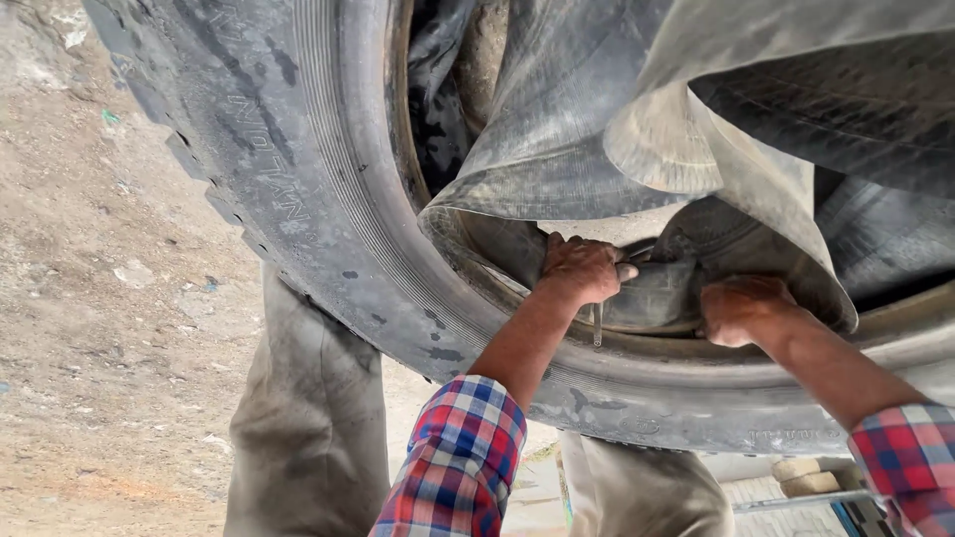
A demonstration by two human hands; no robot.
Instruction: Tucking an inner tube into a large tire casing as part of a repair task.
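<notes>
A large worn black tyre (328, 199) stands upright against my legs. A dusty grey inner tube (557, 129) bulges out of its opening, with a rubber flap (756, 169) folded over it. My left hand (582, 268) is closed on the black rubber fold (657, 293) at the tyre's lower bead, beside a thin metal valve stem (597, 323). Just to the right, my right hand (741, 308) grips the same fold. Both forearms wear red, blue and white checked sleeves.
My grey dusty trouser legs (308, 418) stand behind the tyre. Bare dirt ground (99, 298) with small stones spreads to the left. A metal bar and a blue object (856, 512) show at the lower right, near pale blocks (806, 477).
</notes>
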